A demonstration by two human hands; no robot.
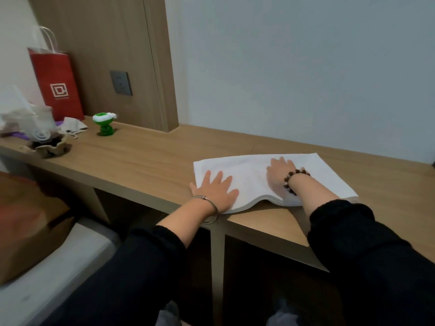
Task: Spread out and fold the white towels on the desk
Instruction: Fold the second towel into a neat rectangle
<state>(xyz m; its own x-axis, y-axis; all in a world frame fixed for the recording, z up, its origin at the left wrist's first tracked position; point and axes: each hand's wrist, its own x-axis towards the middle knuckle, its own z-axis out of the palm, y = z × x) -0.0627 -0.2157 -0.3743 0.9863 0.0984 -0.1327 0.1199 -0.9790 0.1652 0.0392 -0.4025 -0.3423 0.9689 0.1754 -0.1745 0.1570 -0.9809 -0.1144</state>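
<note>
A white towel (249, 169) lies folded in layers on the wooden desk (146, 158), close to its front edge. Its near edge bulges up in a small arch between my hands. My left hand (215, 191) lies flat with fingers spread on the towel's left end, thumb at the towel's left edge. My right hand (279, 175) presses flat on the towel's middle, fingers straight and pointing away from me. A metal bangle circles my left wrist and a bead bracelet my right one.
At the desk's far left stand a red paper bag (56, 83), a plastic cup with a straw (40, 128) in a crumpled bag, a crumpled cloth (73, 127) and a green-and-white gadget (104, 124). A wall socket (120, 82) sits behind. A brown bag (28, 222) rests lower left.
</note>
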